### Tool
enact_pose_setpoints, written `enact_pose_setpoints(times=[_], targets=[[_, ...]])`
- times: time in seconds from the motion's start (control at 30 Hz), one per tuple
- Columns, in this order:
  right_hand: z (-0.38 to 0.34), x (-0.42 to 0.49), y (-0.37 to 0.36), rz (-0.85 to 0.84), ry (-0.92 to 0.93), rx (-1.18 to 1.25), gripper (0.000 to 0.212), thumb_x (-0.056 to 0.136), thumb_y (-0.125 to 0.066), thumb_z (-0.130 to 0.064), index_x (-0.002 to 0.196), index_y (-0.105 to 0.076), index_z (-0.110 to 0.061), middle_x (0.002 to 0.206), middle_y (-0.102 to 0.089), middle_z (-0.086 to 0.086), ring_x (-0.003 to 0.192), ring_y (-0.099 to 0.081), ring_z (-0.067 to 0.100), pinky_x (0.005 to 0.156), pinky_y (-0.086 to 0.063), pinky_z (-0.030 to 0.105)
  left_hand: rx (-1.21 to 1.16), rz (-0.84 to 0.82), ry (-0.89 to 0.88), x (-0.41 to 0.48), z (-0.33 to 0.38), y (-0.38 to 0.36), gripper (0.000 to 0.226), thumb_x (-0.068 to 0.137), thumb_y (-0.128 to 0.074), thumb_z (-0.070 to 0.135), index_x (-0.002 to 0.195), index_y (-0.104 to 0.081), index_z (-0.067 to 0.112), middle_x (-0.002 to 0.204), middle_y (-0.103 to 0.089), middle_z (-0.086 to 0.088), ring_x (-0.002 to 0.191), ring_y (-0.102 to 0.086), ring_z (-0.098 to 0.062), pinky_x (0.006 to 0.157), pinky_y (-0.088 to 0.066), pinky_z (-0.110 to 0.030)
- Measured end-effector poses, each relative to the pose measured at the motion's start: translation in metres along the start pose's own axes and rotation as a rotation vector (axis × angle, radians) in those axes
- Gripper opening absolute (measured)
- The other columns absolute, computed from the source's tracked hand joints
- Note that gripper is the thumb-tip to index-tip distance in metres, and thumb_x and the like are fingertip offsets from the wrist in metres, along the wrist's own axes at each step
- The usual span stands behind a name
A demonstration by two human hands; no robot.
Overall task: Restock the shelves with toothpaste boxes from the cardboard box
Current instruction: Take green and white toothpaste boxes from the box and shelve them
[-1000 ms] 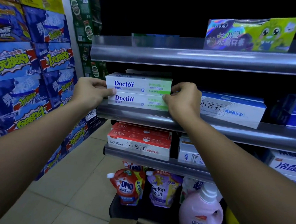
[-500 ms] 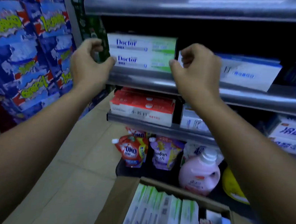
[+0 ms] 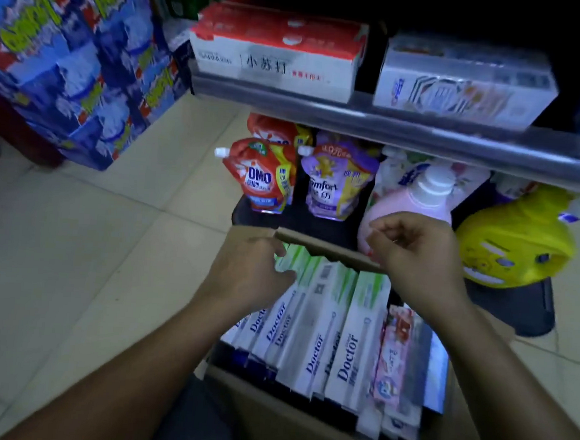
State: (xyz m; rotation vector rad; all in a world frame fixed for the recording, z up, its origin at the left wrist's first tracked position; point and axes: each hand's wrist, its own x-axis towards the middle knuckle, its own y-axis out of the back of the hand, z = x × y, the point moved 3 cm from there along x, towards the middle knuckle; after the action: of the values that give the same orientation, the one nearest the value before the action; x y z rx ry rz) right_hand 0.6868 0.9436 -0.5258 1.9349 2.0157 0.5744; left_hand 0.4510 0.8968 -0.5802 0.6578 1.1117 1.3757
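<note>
An open cardboard box stands on the floor below me, packed with several white-and-green "Doctor" toothpaste boxes lying side by side. A pink toothpaste box lies along their right side. My left hand is low over the box's far left corner, fingers loosely bent, fingertips at the green end of a toothpaste box. My right hand hovers above the box's far rim with loosely curled fingers and holds nothing. The shelf above carries red-and-white toothpaste boxes and white ones.
Under the shelf stand a red OMO pouch, a purple Comfort pouch, a pink bottle and a yellow container. Stacked blue drink cases fill the left. Beige floor tiles lie between them and the box.
Both hands let go of the Doctor boxes on the upper shelf and dropped to the cardboard box. My view tilted down from the shelf to the box.
</note>
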Motion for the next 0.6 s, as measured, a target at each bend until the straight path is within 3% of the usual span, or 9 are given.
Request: enact_pose_setpoints(times=[0.07,0.17,0.3,0.37,0.5,0.6], targets=[[0.017,-0.003,0.000,-0.032,-0.046,0.016,0.024,0.087,-0.076,-0.014,0.078,-0.070,-0.035,0.071,-0.072,-0.002,0.069,-0.071,0.027,0.073,-0.059,0.049,0.114,-0.091,0.040,-0.001,0.000,-0.017,0.049,0.078,-0.064,0.061,0.107,-0.066,0.021,0.102,-0.070,-0.002,0.095,-0.065,-0.023,0.079,-0.054,-0.035],[0.029,-0.003,0.004,-0.064,-0.067,0.054,0.021,0.086,-0.076,-0.015,0.083,-0.070,-0.035,0.066,-0.071,0.001,0.064,-0.069,0.021,0.072,-0.060,0.049,0.277,-0.141,0.039,-0.003,0.005,-0.028,0.039,0.089,-0.060,0.057,0.080,-0.051,0.020,0.106,-0.062,-0.010,0.098,-0.061,-0.030,0.077,-0.051,-0.035],[0.033,-0.002,0.007,-0.077,-0.092,0.079,0.015,0.088,-0.075,-0.017,0.089,-0.070,-0.031,0.072,-0.072,0.007,0.070,-0.069,0.026,0.074,-0.059,0.049,0.382,-0.172,0.028,-0.010,0.025,-0.038,0.031,0.097,-0.058,0.046,0.102,-0.062,0.015,0.124,-0.054,-0.012,0.113,-0.058,-0.029,0.079,-0.036,-0.030],[0.034,-0.003,0.006,-0.100,-0.096,0.070,0.012,0.089,-0.074,-0.016,0.095,-0.071,-0.026,0.075,-0.073,0.010,0.075,-0.070,0.029,0.078,-0.058,0.051,0.393,-0.163,0.039,-0.014,0.031,-0.040,0.023,0.097,-0.061,0.039,0.100,-0.058,0.016,0.130,-0.052,-0.012,0.114,-0.058,-0.026,0.076,-0.032,-0.027],[0.035,-0.004,0.000,-0.127,-0.114,0.103,0.013,0.089,-0.074,-0.017,0.097,-0.070,-0.026,0.073,-0.074,0.007,0.074,-0.072,0.031,0.076,-0.058,0.053,0.358,-0.141,0.093,-0.015,0.030,-0.033,0.024,0.089,-0.071,0.030,0.089,-0.053,0.014,0.104,-0.055,-0.007,0.093,-0.058,-0.024,0.068,-0.041,-0.028],[0.035,-0.003,-0.004,-0.140,-0.150,0.150,0.013,0.090,-0.075,-0.017,0.096,-0.069,-0.026,0.071,-0.074,0.006,0.069,-0.073,0.029,0.075,-0.059,0.052,0.235,-0.090,0.132,-0.016,0.022,-0.034,0.016,0.082,-0.073,0.017,0.088,-0.058,0.013,0.084,-0.052,0.000,0.070,-0.052,-0.017,0.047,-0.028,-0.023]])
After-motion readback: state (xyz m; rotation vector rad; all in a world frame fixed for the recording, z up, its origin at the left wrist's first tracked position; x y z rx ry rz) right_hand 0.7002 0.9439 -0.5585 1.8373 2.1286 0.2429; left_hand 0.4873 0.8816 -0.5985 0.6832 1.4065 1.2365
